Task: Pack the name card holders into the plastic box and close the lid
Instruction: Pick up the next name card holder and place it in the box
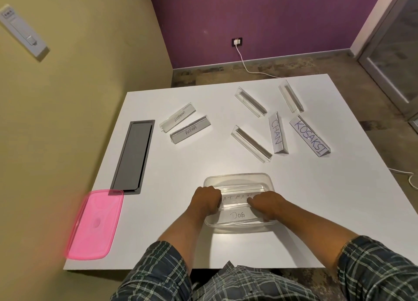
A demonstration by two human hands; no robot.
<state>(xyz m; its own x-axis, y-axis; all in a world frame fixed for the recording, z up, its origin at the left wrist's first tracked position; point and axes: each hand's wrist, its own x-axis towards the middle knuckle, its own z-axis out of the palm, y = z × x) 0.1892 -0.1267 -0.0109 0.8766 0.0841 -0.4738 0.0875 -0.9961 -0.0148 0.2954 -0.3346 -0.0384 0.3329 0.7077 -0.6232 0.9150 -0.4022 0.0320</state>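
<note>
Clear plastic forms the box (237,178), which sits near the front edge of the white tabletop (226,160) with its lid off. Inside the box lie name card holders: one lettered "DOG" (237,215) along the near wall, and above it the "BATMAN" holder (235,199), gripped at both ends. The left hand (207,198) curls its fingers round the holder's left end, and the right hand (265,202) curls round its right end, so part of the lettering is covered. A further clear holder seems to lie along the far wall of the box, though it is hard to tell apart from the wall. To the left of the box, at the tabletop's front corner, lies the pink lid (93,225), flat and partly over the edge. Beyond the lid a dark grey cable hatch (133,156) is set into the surface. Behind the box to the left lie the "ELEPHANT" holder (177,117) and the "ALPHA" holder (191,130), side by side. Behind the box to the right lie the "CHAN" holder (277,133) and the "KOSAKSI" holder (309,136), with three blank clear holders (251,143) (250,101) (291,96) around them. Plaid sleeves (158,271) cover both upper arms.
</note>
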